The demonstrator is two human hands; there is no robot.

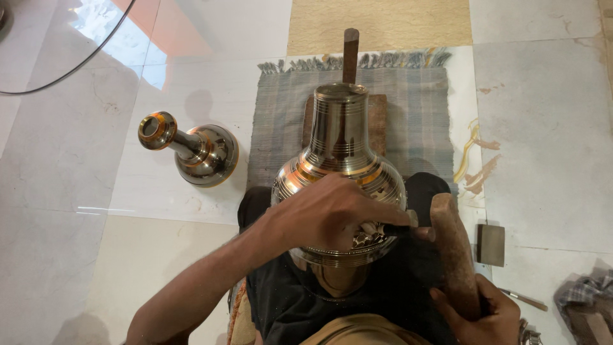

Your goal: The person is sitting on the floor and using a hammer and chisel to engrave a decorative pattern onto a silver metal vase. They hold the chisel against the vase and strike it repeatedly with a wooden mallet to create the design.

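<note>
Far left on the marble floor [76,191], a second brass vase [191,150] lying idle; centre, large brass vase [338,160] propped in the lap over a woven mat [415,108], mid-engraving; left hand [325,214] closed around a small chisel [408,220] against its belly; right hand [476,313] gripping a wooden mallet [453,249], seemingly poised for a measured tap

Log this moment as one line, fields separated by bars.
left hand: holds chisel on brass vase | right hand: grips wooden mallet | second vase: on floor

2 brass vases [338,160] [195,148], 1 mallet [454,255], 1 mat [415,108], 2 hands [329,214] [488,316]
</note>
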